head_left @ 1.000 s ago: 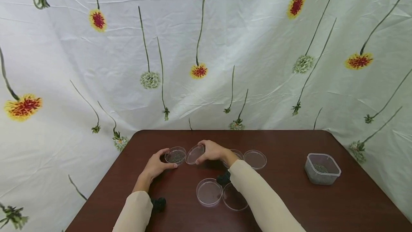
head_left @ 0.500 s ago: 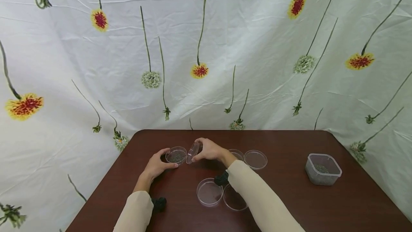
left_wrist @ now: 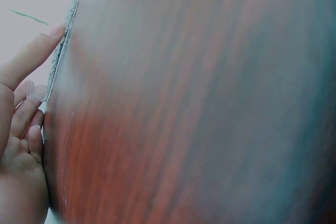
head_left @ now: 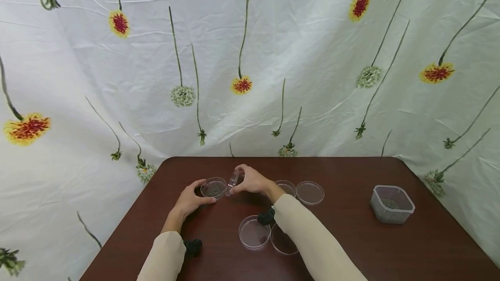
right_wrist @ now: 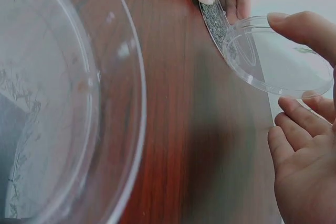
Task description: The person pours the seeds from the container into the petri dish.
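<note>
My left hand [head_left: 190,199] grips a clear round petri dish [head_left: 214,188] at the table's left, thumb on the near side and fingers on the far side. A layer of grey-green granules covers its bottom. Close to its right rim, my right hand [head_left: 253,181] pinches a clear petri dish lid [head_left: 232,183] by its edge, stood up steeply on its side. In the right wrist view the lid [right_wrist: 281,85] looks bare and overlaps the filled dish [right_wrist: 214,22]. The left wrist view shows the dish [left_wrist: 56,59] edge-on between thumb and fingers.
Behind the right wrist lie two clear dish pieces, one partly covered [head_left: 287,185] and one in full view [head_left: 310,193]. Two more, a near dish [head_left: 254,232] and its neighbour [head_left: 282,241], sit by the right sleeve. A plastic tub [head_left: 392,205] of granules stands far right.
My right hand has turned the lid from a slant to nearly on edge and shifted it slightly left and away from me. The left hand and its dish have stayed in place.
</note>
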Demonstrator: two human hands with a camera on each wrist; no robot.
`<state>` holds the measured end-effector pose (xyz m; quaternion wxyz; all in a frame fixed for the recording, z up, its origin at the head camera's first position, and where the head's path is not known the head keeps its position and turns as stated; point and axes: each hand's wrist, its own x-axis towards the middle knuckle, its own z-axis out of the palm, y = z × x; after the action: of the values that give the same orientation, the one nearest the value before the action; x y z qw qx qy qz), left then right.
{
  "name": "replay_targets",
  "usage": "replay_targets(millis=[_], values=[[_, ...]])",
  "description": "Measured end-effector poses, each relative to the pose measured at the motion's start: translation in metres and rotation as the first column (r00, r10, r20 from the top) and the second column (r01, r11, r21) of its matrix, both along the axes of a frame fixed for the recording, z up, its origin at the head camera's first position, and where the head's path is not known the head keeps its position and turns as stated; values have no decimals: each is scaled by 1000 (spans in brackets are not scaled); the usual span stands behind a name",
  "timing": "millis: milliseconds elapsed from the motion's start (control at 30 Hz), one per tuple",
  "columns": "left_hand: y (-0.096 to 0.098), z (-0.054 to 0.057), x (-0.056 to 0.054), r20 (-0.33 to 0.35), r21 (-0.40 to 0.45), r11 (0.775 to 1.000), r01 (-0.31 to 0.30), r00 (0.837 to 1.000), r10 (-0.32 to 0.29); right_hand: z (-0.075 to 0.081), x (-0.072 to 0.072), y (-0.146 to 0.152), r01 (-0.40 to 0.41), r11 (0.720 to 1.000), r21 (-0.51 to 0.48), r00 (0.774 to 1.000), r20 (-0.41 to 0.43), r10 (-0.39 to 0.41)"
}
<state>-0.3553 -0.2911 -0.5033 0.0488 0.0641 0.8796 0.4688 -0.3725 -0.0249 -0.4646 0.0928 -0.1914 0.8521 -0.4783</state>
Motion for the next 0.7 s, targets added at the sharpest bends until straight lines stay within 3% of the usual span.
replay_targets(millis=[433,700], values=[[1,-1,2,-10,-14,1000,-6,1000,6,-5,2,-10,-9,993,-120,1000,22,12],[0,0,0,-7,-11,1000,-8,1000,8,-3,3,-14,-4,992,-123,1000,-3,4]])
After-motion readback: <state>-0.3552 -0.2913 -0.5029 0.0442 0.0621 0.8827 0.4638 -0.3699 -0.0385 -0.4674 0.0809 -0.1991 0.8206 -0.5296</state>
